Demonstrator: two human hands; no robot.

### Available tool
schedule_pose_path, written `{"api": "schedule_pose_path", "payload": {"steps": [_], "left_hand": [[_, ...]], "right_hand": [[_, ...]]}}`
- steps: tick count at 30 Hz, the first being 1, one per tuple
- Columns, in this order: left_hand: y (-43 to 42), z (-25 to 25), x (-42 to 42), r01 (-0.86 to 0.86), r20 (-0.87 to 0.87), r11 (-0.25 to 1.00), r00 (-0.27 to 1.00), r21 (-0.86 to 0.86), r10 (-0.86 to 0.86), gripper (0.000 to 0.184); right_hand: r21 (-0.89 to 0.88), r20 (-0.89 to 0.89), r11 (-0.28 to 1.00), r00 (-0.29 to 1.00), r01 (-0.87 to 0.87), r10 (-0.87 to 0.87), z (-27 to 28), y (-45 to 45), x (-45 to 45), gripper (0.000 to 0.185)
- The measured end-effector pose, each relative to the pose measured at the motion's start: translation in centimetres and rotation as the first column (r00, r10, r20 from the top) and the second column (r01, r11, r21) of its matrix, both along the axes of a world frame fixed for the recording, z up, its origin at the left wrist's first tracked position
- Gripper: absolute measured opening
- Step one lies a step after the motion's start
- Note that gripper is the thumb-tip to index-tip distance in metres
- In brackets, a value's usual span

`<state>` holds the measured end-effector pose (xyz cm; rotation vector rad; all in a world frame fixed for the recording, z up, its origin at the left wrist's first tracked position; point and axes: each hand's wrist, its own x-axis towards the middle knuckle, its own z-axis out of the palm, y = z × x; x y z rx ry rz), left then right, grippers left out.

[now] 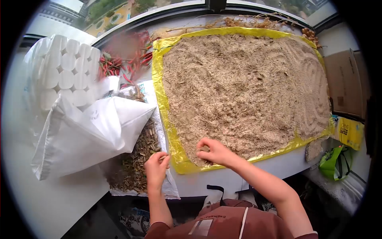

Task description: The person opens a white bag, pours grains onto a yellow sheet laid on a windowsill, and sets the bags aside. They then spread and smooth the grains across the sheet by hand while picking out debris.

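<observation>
My left hand [156, 165] is over the right edge of a heap of brown dried pieces [137, 169], its fingers closed on something small that I cannot make out. Near the lower left corner of a yellow sheet [181, 161] is my right hand [211, 152], thumb and fingers curled together at the edge of the spread grain [238, 95]. What those fingers hold, if anything, is too small to tell. Dark bits of debris lie scattered through the pale grain.
A white sack [91, 131] partly covers the dried pieces. Behind it are wrapped white rolls [65, 67] and red chillies [109, 65]. Dried stalks [238, 22] lie by the window. On the right stand a cardboard box [344, 83] and a green bag [335, 163].
</observation>
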<state>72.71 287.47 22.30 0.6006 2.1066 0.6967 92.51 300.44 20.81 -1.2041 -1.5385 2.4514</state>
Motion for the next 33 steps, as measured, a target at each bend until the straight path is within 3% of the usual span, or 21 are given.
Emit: {"api": "schedule_pose_path", "payload": {"steps": [2, 3, 4, 5, 6, 8, 9, 11, 12, 13, 14, 15, 17, 18, 19, 22, 23, 26, 27, 30, 33], "left_hand": [[-5.9, 0.7, -5.9, -0.125, -0.236, 0.991, 0.966, -0.055, 0.108, 0.017], [-8.8, 0.6, -8.5, -0.139, -0.403, 0.987, 0.910, -0.085, 0.094, 0.028], [-10.9, 1.2, -10.4, 0.071, -0.716, 0.951, 0.642, -0.302, -0.276, 0.036], [-11.8, 1.7, -11.0, 0.018, -0.803, 0.915, 0.473, -0.402, -0.362, 0.038], [-12.1, 2.1, -11.5, 0.018, -0.847, 0.919, 0.383, -0.393, -0.369, 0.035], [-9.6, 3.4, -9.7, -0.005, -0.840, 0.984, 0.522, -0.181, -0.152, 0.028], [-7.9, 3.5, -8.0, 0.019, -0.790, 0.999, 0.610, -0.051, -0.052, 0.024], [-3.2, 2.8, -3.3, 0.092, -0.667, 0.964, 0.738, 0.248, 0.101, 0.013], [-1.1, 1.8, -1.3, 0.161, -0.600, 0.954, 0.799, 0.253, 0.024, 0.012], [1.5, 0.7, 1.1, 0.182, -0.472, 0.914, 0.881, 0.362, 0.012, 0.011], [4.0, 0.1, 2.8, 0.274, -0.403, 0.903, 0.906, 0.331, -0.127, 0.010], [6.8, -0.9, 4.4, 0.417, -0.427, 0.814, 0.873, 0.404, -0.235, 0.014], [12.0, -1.6, 6.9, 0.501, -0.387, 0.753, 0.853, 0.426, -0.349, 0.019], [14.3, -2.3, 6.9, 0.591, -0.534, 0.685, 0.775, 0.425, -0.337, 0.021], [16.2, -3.1, 6.8, 0.674, -0.663, 0.619, 0.681, 0.403, -0.310, 0.023], [20.1, -5.5, 3.7, 0.632, -0.749, 0.742, 0.598, 0.222, -0.286, 0.031], [21.0, -6.9, 2.3, 0.600, -0.801, 0.785, 0.542, 0.158, -0.254, 0.034], [23.0, -9.5, 0.4, 0.506, -0.777, 0.862, 0.533, -0.023, -0.334, 0.040], [23.3, -9.6, 0.4, 0.542, -0.798, 0.837, 0.472, -0.071, -0.374, 0.040], [24.2, -7.5, 3.3, 0.560, -0.623, 0.827, 0.627, -0.056, -0.468, 0.040], [24.1, -7.1, 7.3, 0.616, -0.632, 0.785, 0.586, -0.059, -0.507, 0.039]], "right_hand": [[-0.272, -0.205, 0.950, 0.974, -0.152, 0.097, 0.7, -3.8, -5.5, 0.033], [-0.278, -0.280, 0.944, 0.955, -0.176, 0.095, 0.9, -5.8, -8.1, 0.045], [-0.121, -0.333, 0.974, 0.932, -0.192, 0.142, 1.0, -6.6, -10.1, 0.053], [-0.063, -0.366, 0.997, 0.930, -0.050, 0.024, 0.4, -7.8, -11.5, 0.050], [0.076, -0.340, 0.997, 0.940, 0.015, 0.012, -0.3, -7.2, -11.1, 0.046], [0.347, -0.287, 0.929, 0.958, 0.127, -0.024, -1.5, -4.6, -8.8, 0.038], [0.439, -0.159, 0.893, 0.987, 0.094, -0.026, -1.5, -2.0, -6.4, 0.024], [0.625, 0.004, 0.762, 0.975, 0.170, -0.221, -3.0, 2.9, -1.5, 0.015], [0.710, 0.123, 0.697, 0.955, 0.106, -0.270, -3.1, 5.6, 1.0, 0.014], [0.768, 0.264, 0.641, 0.906, 0.010, -0.331, -3.2, 7.9, 2.9, 0.015], [0.826, 0.291, 0.561, 0.887, -0.044, -0.359, -3.9, 9.8, 4.6, 0.016], [0.875, 0.312, 0.473, 0.866, -0.101, -0.392, -4.8, 11.2, 5.7, 0.018], [0.900, 0.351, 0.393, 0.849, -0.189, -0.394, -6.2, 12.3, 6.4, 0.018], [0.908, 0.369, 0.348, 0.841, -0.234, -0.396, -6.7, 13.2, 6.6, 0.019], [0.867, 0.492, 0.285, 0.791, -0.409, -0.362, -6.9, 13.6, 6.8, 0.017], [0.830, 0.515, 0.403, 0.806, -0.385, -0.291, -5.2, 14.1, 7.2, 0.018], [0.876, 0.445, 0.365, 0.821, -0.316, -0.357, -5.1, 14.4, 7.6, 0.014], [0.809, 0.466, 0.575, 0.731, -0.123, -0.499, -3.6, 17.1, 9.4, 0.011], [0.872, 0.431, 0.463, 0.702, -0.161, -0.568, -4.4, 18.2, 10.5, 0.015], [0.843, 0.534, 0.405, 0.638, -0.355, -0.554, -5.1, 21.1, 11.9, 0.022], [0.716, 0.696, 0.486, 0.566, -0.500, -0.442, -6.3, 23.3, 11.9, 0.022]]}}
